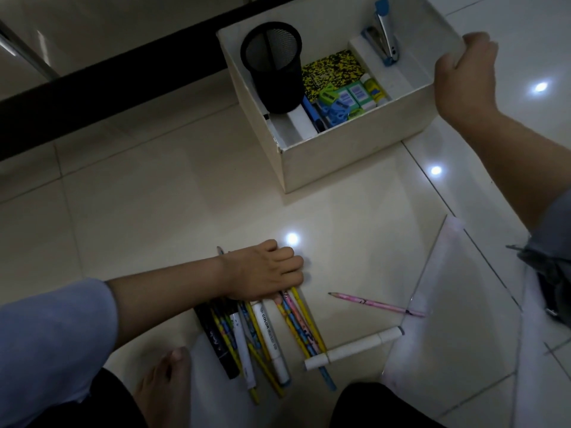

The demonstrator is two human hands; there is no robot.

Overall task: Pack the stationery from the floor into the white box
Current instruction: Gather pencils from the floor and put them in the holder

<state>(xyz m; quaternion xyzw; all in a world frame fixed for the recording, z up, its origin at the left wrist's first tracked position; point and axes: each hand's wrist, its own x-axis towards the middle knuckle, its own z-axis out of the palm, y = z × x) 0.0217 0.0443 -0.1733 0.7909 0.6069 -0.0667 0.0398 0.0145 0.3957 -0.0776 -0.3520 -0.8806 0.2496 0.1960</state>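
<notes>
Left hand (265,273) grips pens (262,332) below box (355,156); right hand (463,78) clasps its rim. Gather all, lift level.

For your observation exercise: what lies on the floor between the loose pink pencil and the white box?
In the head view, only bare, shiny tile lies between the pink pencil and the white box.

White cardboard box (355,159) stands on the tiled floor (139,196), far side. Inside it: black mesh pen cup (275,69) at left, metal stapler with blue ends (383,35) at the far right. Nearer the person, the bundle of pencils and markers (272,332) lies left; single pink pencil (377,303) right of it.
</notes>
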